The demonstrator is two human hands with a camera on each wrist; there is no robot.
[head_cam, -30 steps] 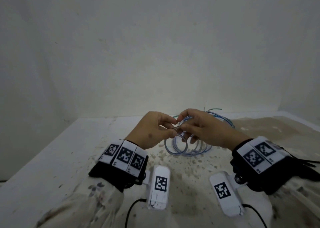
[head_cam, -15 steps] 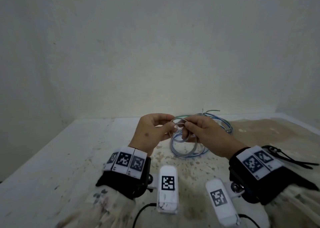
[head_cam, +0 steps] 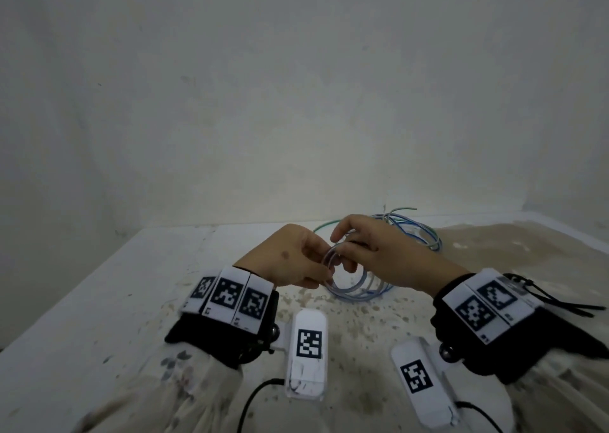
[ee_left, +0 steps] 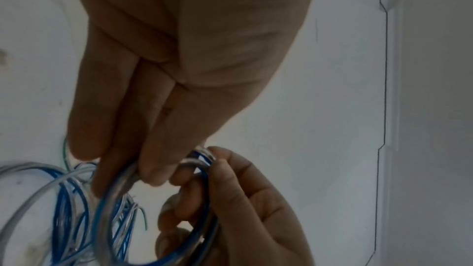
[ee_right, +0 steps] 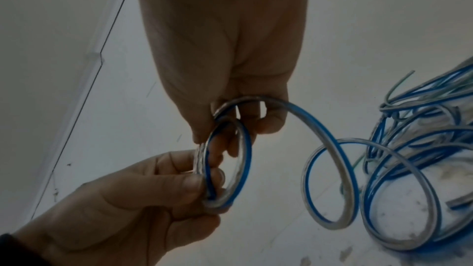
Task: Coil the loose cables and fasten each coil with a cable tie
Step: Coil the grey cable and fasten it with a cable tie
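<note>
Above a stained white table (head_cam: 99, 301), the left hand (head_cam: 290, 261) and right hand (head_cam: 389, 258) meet, both pinching a small cable coil (head_cam: 333, 264); one loose tangle (head_cam: 412, 228) lies just behind the coil. Left-wrist view: two or three turns show in the coil (ee_left: 202, 169), pinched at its rim. Right-wrist view: springy and light by its look, the blue-striped cable (ee_right: 330, 145) trails from the coil toward the tangle; best gripped where turns overlap.
</note>
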